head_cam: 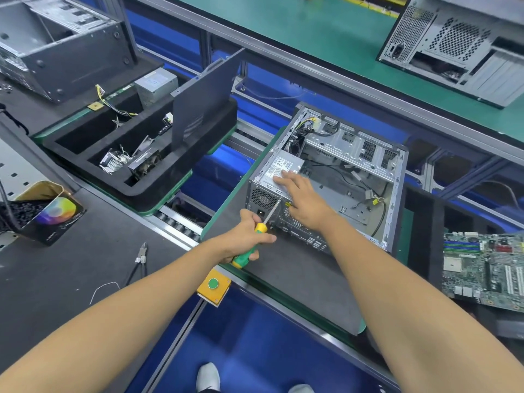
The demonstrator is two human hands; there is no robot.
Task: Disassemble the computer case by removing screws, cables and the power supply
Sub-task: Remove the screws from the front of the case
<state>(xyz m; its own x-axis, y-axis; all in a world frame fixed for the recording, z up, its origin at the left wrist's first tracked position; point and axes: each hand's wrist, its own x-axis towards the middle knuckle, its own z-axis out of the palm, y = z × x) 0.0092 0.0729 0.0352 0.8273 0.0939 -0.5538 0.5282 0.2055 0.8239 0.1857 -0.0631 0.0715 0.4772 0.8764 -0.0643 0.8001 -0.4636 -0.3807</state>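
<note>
1. open computer case [354,177] lying on its side on a dark mat [297,279], side panel off, bare metal inside with a few loose cables [368,194].
2. power supply [276,174] sitting in the case's near-left corner, label side up, yellow and black wire bundle [304,127] behind it at the far corner.
3. right hand [300,199] resting flat on top of the power supply, fingers straight and spread a bit, gripping nothing.
4. left hand [243,236] wrapped round the green and yellow handle of a screwdriver [256,236], shaft angled up to the rear face of the case by the psu fan grille; can't tell if the tip is actually in a screw.
5. off to the left, black foam tray [136,188] with pulled parts in its slots, a dark side panel [204,100] standing in it.
6. motherboard [482,270] lying flat at right, well apart from the case.
7. yellow box with green button [213,285] on the bench edge just below the left hand.
8. another case [56,46] at far left, one more [453,43] at top right.
</note>
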